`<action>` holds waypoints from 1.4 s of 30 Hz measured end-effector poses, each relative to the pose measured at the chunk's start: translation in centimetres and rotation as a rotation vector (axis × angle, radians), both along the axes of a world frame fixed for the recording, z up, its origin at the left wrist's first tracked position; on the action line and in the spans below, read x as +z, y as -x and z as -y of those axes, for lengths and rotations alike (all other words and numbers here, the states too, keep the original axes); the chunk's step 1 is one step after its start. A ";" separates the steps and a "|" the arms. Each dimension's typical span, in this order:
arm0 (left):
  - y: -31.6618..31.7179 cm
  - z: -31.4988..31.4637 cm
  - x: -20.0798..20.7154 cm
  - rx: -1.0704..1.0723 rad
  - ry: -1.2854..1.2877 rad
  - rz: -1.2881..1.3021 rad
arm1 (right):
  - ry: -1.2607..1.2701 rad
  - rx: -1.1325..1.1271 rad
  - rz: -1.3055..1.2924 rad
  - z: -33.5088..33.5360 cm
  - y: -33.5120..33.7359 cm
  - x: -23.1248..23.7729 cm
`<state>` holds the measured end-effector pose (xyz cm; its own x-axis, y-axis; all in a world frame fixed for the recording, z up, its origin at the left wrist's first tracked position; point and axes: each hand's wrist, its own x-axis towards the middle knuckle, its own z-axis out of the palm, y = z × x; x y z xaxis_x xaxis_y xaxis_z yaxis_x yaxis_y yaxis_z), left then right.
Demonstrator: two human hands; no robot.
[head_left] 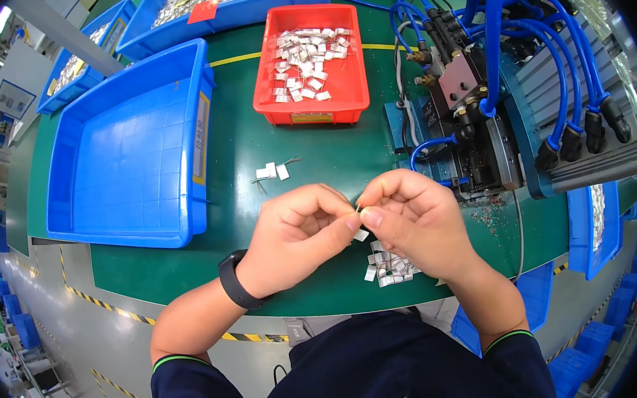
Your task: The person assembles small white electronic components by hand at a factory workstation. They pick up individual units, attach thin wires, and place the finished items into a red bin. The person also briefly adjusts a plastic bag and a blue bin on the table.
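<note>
Over the near part of the green bench, my left hand (302,231) and my right hand (416,220) meet fingertip to fingertip. Both are closed in a pinch on thin wire leads (359,209). A small white block-shaped part (361,235) shows just below the fingertips; it seems to belong to these leads, though fingers partly hide it. Beneath my right hand lies a pile of similar white parts (391,266), partly covered by the hand. Several more white parts with leads (271,172) lie on the bench beyond my left hand.
A red bin (266,89) holding white parts stands ahead. An empty blue bin (126,156) is at left, and a filled blue bin (239,9) at the back. On the right, a machine (478,107) with blue air hoses stands on the green bench (237,145), with scraps (493,217) beside it.
</note>
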<state>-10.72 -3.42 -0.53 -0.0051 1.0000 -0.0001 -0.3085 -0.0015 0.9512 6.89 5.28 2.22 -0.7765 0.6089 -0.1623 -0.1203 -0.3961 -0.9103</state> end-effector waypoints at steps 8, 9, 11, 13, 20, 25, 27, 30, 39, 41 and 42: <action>-0.3 -0.1 -0.1 0.075 -0.137 -0.228 | -0.103 -0.020 -0.020 0.2 -0.2 -1.1; -0.3 -0.1 -0.1 0.088 -0.142 -0.254 | -0.082 -0.038 -0.024 0.1 -0.2 -1.0; -0.3 -0.1 -0.2 0.128 -0.160 -0.296 | -0.039 -0.074 -0.033 -0.2 -0.4 -0.9; -0.3 -0.2 -0.2 0.163 -0.182 -0.348 | -0.036 -0.066 0.016 -0.3 -0.4 -0.6; -0.3 -0.3 -0.4 0.227 -0.277 -0.519 | -0.020 0.005 -0.017 -0.2 -0.4 -0.8; -0.6 -0.3 -0.2 0.220 -0.231 -0.481 | -0.069 0.032 0.008 0.0 -0.1 -0.4; -0.6 -0.3 -0.2 0.198 -0.244 -0.534 | -0.069 0.028 0.015 0.0 0.0 -0.7; -1.0 -0.4 -0.1 0.146 -0.178 -0.346 | -0.027 -0.003 0.017 0.0 0.1 -0.7; -0.3 -0.4 0.1 -0.177 0.114 0.230 | 0.153 0.070 -0.007 -0.7 -0.2 0.0; -0.1 -0.5 0.3 -0.212 0.152 0.286 | 0.168 0.063 -0.020 -0.6 -0.2 -0.2; 0.0 -0.5 0.3 -0.229 0.172 0.313 | 0.172 0.054 -0.015 -0.6 -0.2 -0.2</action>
<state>-10.68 -2.93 -0.26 0.2441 0.9606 -0.1329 -0.5564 0.2510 0.7921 7.12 5.91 2.03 -0.8104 0.5305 -0.2487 -0.1075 -0.5519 -0.8270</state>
